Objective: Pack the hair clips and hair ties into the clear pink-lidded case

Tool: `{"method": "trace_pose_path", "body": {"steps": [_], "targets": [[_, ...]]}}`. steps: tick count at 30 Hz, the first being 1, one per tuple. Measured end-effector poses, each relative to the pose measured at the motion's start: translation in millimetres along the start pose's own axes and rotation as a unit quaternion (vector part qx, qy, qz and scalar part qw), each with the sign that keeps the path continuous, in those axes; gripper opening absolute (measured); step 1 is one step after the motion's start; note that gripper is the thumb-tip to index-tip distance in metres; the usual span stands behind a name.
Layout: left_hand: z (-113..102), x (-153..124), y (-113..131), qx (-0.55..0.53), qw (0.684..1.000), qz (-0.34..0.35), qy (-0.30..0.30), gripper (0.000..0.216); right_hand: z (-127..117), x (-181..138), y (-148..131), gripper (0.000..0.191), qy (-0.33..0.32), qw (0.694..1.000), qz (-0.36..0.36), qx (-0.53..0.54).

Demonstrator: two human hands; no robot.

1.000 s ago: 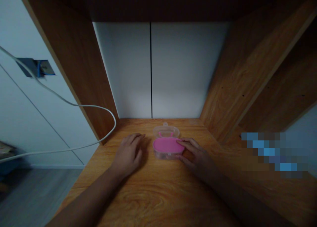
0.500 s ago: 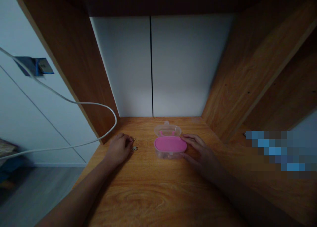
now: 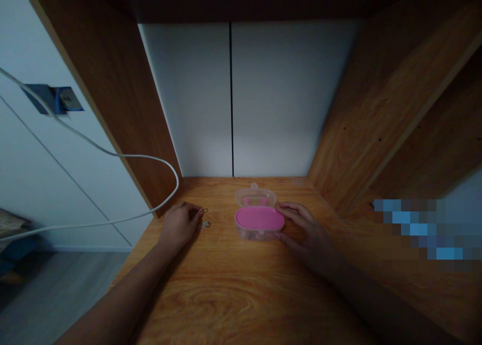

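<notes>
A clear plastic box [image 3: 250,233] with a pink oval inner tray [image 3: 259,218] stands on the wooden surface. Its clear lid [image 3: 255,196], with a pink handle, is swung open behind it. My right hand [image 3: 307,234] holds the box's right end, thumb at the front and fingers at the back. To the left, my left hand [image 3: 181,224] rests on the surface with thumb and forefinger pinched at a small dark loop [image 3: 205,210], possibly a hair tie. Just below those fingertips lies a little cluster of small loops [image 3: 206,225], too small to make out.
Wooden side panels [image 3: 146,134] and a white back wall [image 3: 278,104] with a dark seam enclose the surface. A white cable [image 3: 150,157] loops in from the left near my left hand. A blue wall box [image 3: 56,100] is on the left wall.
The left fingertips have shifted very slightly at the small loop. My right hand stays at the box, and the view has moved a little.
</notes>
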State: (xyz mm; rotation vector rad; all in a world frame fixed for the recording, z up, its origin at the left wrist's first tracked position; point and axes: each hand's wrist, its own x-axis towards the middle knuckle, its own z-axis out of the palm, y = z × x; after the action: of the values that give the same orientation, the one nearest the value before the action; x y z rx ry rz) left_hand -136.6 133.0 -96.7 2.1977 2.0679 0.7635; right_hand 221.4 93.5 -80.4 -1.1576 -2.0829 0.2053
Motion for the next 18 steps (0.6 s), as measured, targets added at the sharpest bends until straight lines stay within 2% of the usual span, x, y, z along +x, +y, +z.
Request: {"method": "trace_pose_path", "body": {"steps": [7,12,15,18], "targets": [[1.9,-1.5,4.0,0.01,1.0,0.009,0.002,0.029,-1.2,0.1,-3.1,0.046,0.005,1.0,-0.012,0.002],[5.0,-1.2,8.9,-0.031,0.999,-0.001,0.024,0.022,-1.7,0.0,-5.5,0.047,0.003,1.0,-0.024,-0.002],[3.4,-2.6,13.8,-0.072,0.996,-0.012,0.045,0.02,-2.5,-1.6,-4.8,0.049,0.01,0.999,-0.049,-0.009],[0.6,-5.1,18.6,-0.113,0.992,0.0,0.06,0.018,-7.3,-3.0,-7.3,0.052,0.038,0.993,-0.105,-0.031]]}}
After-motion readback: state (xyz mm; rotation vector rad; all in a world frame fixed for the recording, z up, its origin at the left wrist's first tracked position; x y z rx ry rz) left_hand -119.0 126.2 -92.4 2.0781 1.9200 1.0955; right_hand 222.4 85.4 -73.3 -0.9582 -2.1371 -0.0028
